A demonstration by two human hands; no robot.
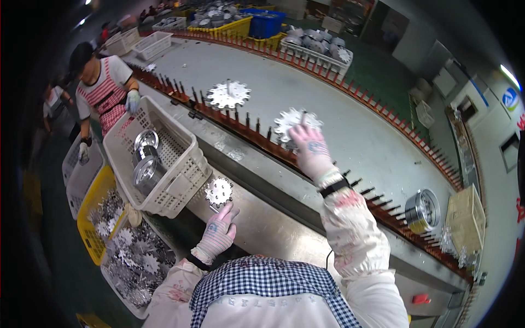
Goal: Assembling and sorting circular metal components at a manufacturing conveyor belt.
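Observation:
My right hand [311,153], in a striped glove, reaches over the row of upright pegs. Its fingers close on a silver toothed disc [287,121] with a short stem pointing up. Low at the left, my left hand [217,235], gloved too, has its fingertips at a second toothed disc [219,191] pierced with small holes. This one is beside the crate above the metal ledge, and my fingers seem to pinch its stem. Another toothed disc [228,95] with a stem stands by the pegs farther left.
A conveyor line edged with pegs [258,124] crosses ahead. A pale crate [180,188] with round metal housings [149,174] stands left, above a bin of toothed parts [143,262]. A shiny cylinder [422,211] rests at the right. A co-worker [106,90] stands beyond the crate.

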